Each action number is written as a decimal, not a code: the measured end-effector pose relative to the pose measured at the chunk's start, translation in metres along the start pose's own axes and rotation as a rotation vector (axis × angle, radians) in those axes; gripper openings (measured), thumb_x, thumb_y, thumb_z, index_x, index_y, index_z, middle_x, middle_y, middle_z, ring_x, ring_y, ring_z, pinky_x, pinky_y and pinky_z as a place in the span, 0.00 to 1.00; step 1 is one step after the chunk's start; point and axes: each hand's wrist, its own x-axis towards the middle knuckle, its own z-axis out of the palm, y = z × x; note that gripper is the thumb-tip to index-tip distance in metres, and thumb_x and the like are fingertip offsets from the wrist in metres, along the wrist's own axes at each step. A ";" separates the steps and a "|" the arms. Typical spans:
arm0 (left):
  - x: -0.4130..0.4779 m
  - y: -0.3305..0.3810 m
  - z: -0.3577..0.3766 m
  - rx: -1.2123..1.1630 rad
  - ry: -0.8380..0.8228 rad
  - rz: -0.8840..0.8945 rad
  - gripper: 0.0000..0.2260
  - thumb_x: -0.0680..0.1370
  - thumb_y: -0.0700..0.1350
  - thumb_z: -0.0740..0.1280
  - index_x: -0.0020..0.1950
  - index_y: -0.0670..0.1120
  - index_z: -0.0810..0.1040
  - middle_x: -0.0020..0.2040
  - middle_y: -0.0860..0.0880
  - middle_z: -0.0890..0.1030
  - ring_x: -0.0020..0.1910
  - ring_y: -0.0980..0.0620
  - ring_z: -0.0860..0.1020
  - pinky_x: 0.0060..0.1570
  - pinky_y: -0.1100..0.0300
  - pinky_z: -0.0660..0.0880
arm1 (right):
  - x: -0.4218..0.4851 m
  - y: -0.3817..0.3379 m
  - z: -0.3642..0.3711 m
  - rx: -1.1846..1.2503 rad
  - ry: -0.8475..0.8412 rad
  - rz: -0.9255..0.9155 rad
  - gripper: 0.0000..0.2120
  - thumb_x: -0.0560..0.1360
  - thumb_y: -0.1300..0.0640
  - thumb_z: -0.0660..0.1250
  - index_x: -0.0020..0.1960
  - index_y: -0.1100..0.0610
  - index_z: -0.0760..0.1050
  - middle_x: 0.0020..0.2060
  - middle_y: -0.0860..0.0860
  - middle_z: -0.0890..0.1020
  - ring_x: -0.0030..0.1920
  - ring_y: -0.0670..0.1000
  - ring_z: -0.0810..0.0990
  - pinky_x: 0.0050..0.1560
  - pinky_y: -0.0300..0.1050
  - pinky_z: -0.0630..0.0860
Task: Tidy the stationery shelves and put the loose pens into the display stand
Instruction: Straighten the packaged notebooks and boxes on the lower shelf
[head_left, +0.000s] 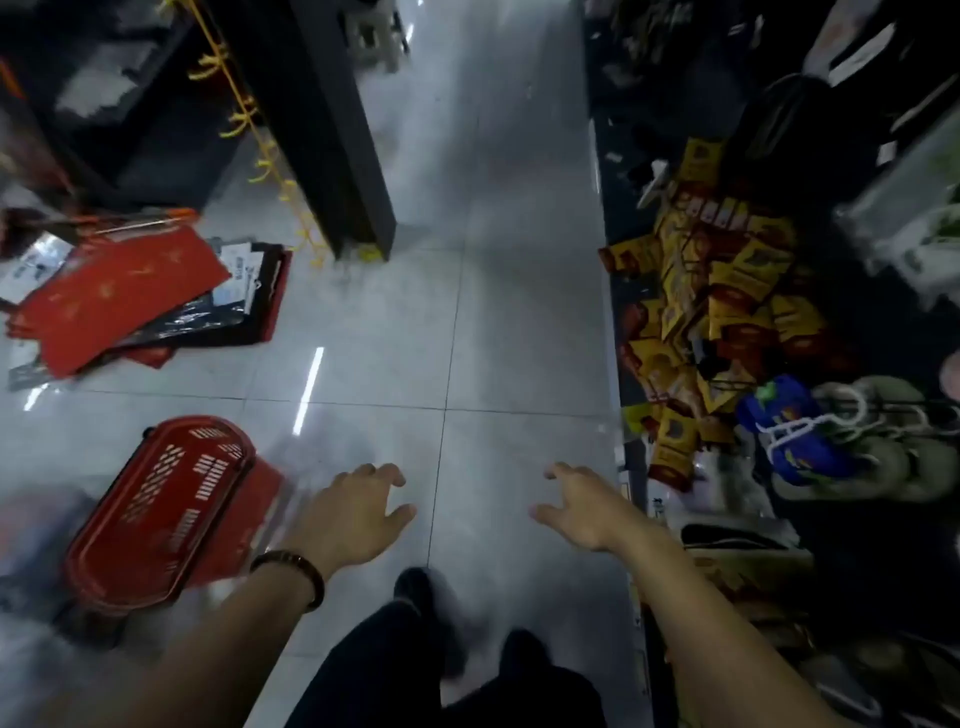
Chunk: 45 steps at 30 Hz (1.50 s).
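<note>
The left hand (348, 512) and the right hand (587, 512) both reach out over the floor (509, 312). The fingers of both are spread and a little bent, and they hold nothing. The left wrist has a dark bracelet (296, 569) on it.

A red basket (161, 509) lies on the floor by the left hand, near the floor's left edge. Farther up on that side is a pile of flat packs (124, 296), red ones on top of black ones. A tall dark rack (332, 130) stands past the pile, with a yellow strip of hooks (260, 135) hanging down its side.

The shelf (618, 208) runs along the right edge of the floor. Yellow and red packets (722, 291) lie in a messy heap on it. A blue pack (795, 431) sits just below the heap, near the right hand.

The picture is blurry (most of all on the shelf), so I cannot tell if any pens or a pen stand are there.
</note>
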 end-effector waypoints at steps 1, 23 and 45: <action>0.006 -0.004 -0.003 0.003 0.006 0.000 0.24 0.80 0.67 0.62 0.72 0.57 0.71 0.66 0.52 0.78 0.62 0.50 0.78 0.61 0.51 0.77 | 0.009 -0.003 -0.003 0.003 -0.006 -0.010 0.36 0.81 0.38 0.67 0.82 0.53 0.61 0.77 0.58 0.67 0.70 0.59 0.74 0.70 0.52 0.74; 0.368 -0.033 -0.233 0.090 -0.141 0.151 0.24 0.83 0.63 0.61 0.75 0.53 0.70 0.69 0.47 0.75 0.67 0.42 0.73 0.64 0.48 0.73 | 0.295 -0.166 -0.210 -0.113 0.057 0.120 0.40 0.81 0.34 0.63 0.84 0.55 0.58 0.80 0.58 0.66 0.77 0.62 0.66 0.77 0.59 0.66; 0.775 0.042 -0.489 0.006 -0.132 -0.040 0.21 0.81 0.65 0.62 0.69 0.55 0.74 0.65 0.49 0.78 0.62 0.44 0.77 0.61 0.47 0.77 | 0.649 -0.216 -0.572 -0.088 -0.086 0.057 0.39 0.80 0.36 0.66 0.82 0.56 0.61 0.78 0.58 0.68 0.74 0.59 0.72 0.72 0.53 0.72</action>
